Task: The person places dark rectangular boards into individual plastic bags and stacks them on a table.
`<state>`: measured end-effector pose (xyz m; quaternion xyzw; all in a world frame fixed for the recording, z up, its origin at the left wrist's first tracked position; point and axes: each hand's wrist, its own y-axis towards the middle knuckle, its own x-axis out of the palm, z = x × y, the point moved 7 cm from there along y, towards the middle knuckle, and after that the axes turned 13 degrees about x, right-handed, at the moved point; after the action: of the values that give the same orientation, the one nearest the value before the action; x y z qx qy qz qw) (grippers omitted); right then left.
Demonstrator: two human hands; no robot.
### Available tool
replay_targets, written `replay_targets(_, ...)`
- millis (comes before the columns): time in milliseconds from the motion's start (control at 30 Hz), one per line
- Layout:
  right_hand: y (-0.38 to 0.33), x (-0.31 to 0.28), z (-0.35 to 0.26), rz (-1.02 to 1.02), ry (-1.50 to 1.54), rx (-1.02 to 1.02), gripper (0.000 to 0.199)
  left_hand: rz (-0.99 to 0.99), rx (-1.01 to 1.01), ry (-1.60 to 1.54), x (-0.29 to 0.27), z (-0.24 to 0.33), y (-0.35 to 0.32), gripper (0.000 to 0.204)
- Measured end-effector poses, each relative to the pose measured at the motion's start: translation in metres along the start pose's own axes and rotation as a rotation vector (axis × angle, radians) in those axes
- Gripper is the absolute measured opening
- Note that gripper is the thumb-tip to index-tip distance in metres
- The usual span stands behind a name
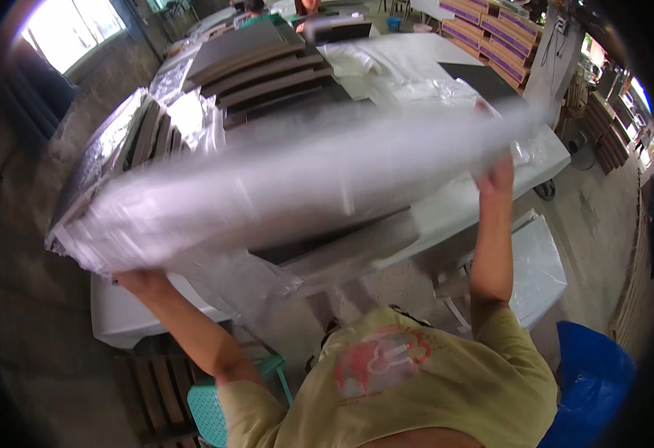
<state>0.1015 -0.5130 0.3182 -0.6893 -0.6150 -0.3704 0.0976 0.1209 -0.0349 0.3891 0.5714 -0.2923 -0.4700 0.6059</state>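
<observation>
Your left hand (142, 280) and right hand (500, 178) each grip one end of the long flat dark panel in clear plastic wrap (289, 187), which looks stiff, slippery and rather heavy, so hold under its edges.

Illumination is daylight, moderately bright. The main source is a window (69, 26) at upper left, overexposed to near white with no detail. A second bright opening (640, 97) shows at the right rim. The floor (21, 313) at left is dim and low in contrast. Glare runs along the clear plastic wrap (304, 179), which is heavily motion-blurred; its edges smear into streaks. The stacked boards (260, 67) behind are sharper. The right hand (497, 179) is slightly soft. Fisheye distortion bends straight edges toward the rim, and a black vignette fills the corners.
</observation>
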Motion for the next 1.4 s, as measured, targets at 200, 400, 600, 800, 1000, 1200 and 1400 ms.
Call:
replay_targets(200, 0.088, 0.049, -0.052, 0.157, -0.284, -0.108, 0.041, 0.224, -0.529, -0.723, 0.065, -0.138, 0.104, 0.041)
replay_targets(400, 0.095, -0.025, 0.038, 0.466, -1.125, -0.003, 0.034, -0.197, -0.438, -0.214, 0.124, -0.215, -0.018, 0.021)
replay_targets(600, 0.058, -0.007, 0.058, 0.167, -0.672, -0.130, 0.079, -0.130, -0.590, -0.341, 0.156, -0.178, -0.100, 0.035)
replay_targets(800, 0.049, -0.011, 0.082, 0.167, -1.650, -0.056, 0.082, -0.116, -0.480, -0.390, 0.128, -0.080, -0.059, 0.048)
replay_targets(1000, 0.000, -0.070, 0.175, 0.077, -1.815, 0.274, 0.039, -0.580, -1.158, -0.228, 0.113, -0.106, -0.197, 0.038)
replay_targets(1200, -0.043, -0.077, 0.165, 0.231, -1.509, -0.061, 0.016, -0.619, -0.831, -0.126, 0.106, -0.039, -0.249, 0.092)
replay_targets(1400, -0.060, -0.025, 0.112, 0.270, -1.337, -0.201, 0.017, -0.718, -0.870, 0.424, 0.076, -0.035, -0.240, 0.039)
